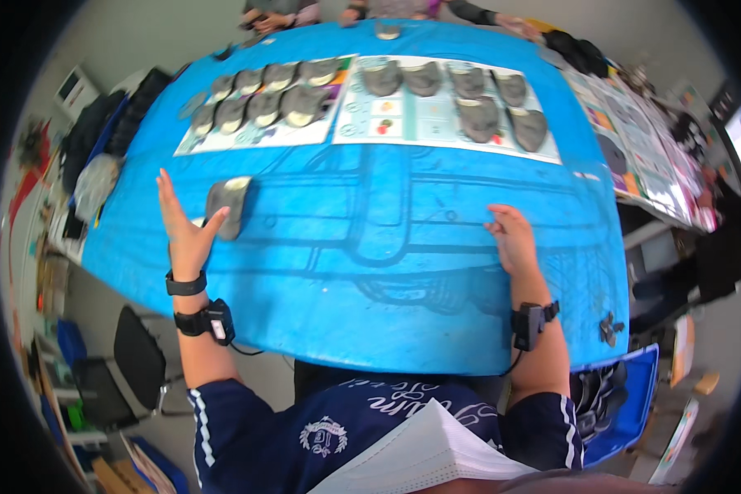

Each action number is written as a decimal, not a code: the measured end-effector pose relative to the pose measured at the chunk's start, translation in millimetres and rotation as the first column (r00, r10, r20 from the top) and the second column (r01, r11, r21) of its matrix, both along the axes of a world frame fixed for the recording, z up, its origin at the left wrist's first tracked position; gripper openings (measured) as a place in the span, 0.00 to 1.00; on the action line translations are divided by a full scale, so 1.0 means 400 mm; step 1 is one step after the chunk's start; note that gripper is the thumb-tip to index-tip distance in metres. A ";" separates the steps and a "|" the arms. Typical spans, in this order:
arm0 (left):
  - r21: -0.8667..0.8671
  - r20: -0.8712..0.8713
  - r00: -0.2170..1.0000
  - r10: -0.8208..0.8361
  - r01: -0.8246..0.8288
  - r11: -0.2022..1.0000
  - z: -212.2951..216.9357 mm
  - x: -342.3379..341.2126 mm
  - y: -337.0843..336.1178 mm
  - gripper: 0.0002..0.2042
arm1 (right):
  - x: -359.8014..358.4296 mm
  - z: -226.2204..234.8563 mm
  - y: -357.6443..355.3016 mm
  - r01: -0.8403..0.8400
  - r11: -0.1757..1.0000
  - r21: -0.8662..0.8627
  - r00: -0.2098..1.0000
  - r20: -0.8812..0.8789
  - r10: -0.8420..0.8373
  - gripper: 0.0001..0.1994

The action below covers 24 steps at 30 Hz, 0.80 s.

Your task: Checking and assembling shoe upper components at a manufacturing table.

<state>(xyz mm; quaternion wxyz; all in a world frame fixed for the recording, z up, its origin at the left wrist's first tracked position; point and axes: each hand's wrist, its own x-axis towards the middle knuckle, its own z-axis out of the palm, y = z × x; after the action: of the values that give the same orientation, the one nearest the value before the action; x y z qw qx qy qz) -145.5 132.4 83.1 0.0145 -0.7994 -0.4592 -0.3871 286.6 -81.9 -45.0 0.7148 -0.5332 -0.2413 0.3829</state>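
My left hand (188, 235) is open over the left part of the blue table, its fingers stretched up and its thumb spread. Right by that thumb lies a grey, soft-looking rounded piece with a pale end (229, 207); whether the thumb touches it I cannot tell. My right hand (512, 237) is above the table's right side, fingers curled in, with nothing visible in them. Farther back, similar grey pieces (303, 105) lie in rows on a left printed sheet (247, 142). Several more grey pieces (477, 118) rest on a right printed sheet (436, 146).
The blue-covered table (321, 305) fills the middle. Other people's hands (267, 23) are at its far edge. Printed sheets (634, 148) cover a surface at the right. A blue crate (644, 395) with dark items stands low right; a black chair (136, 358) stands low left.
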 end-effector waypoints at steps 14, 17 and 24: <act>-0.299 0.050 0.731 -0.680 0.661 0.688 -0.236 0.899 0.086 0.57 | -0.028 -0.001 0.017 0.020 1.000 -0.004 1.000 0.021 -0.020 0.09; -0.418 0.095 0.901 -0.423 0.422 0.805 -0.261 1.039 0.056 0.59 | -0.031 -0.010 0.021 0.053 0.998 0.022 0.997 0.048 -0.054 0.09; -0.437 -0.167 0.977 -0.129 0.044 0.898 -0.198 1.196 -0.030 0.58 | -0.031 0.005 0.025 0.074 0.993 -0.097 0.992 0.105 -0.063 0.09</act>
<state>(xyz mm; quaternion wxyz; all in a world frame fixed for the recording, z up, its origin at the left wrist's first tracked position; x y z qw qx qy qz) 332.8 120.5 4.0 -0.1357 -0.8359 -0.4939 -0.1973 274.1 -71.7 -42.9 0.6865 -0.5953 -0.2393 0.3421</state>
